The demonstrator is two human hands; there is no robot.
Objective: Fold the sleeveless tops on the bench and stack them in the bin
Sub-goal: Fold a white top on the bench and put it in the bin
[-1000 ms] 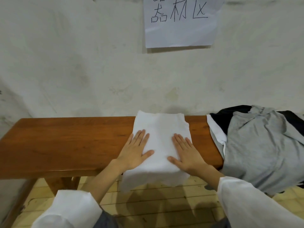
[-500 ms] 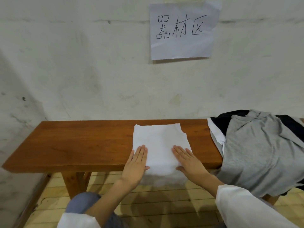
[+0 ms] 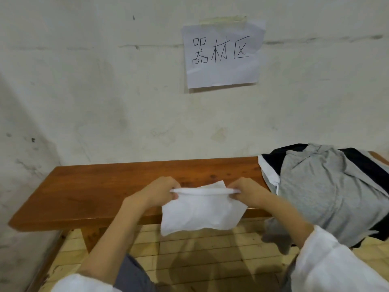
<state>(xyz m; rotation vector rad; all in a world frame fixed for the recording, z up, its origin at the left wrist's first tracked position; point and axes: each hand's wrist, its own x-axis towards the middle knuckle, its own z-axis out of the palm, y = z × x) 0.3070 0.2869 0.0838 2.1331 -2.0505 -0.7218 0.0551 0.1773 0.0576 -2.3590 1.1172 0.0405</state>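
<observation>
Fingers (image 3: 168, 189) of left hand (image 3: 156, 192) and right hand (image 3: 250, 191), flat before, now pinch the white top (image 3: 202, 211) up off the bench (image 3: 101, 192): folded, seemingly ready to stack.

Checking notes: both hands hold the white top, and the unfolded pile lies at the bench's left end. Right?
No: the head view shows the pile at the right end of the bench. Left hand and right hand do hold the white top.

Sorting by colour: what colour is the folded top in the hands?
The top is white; head view.
</observation>
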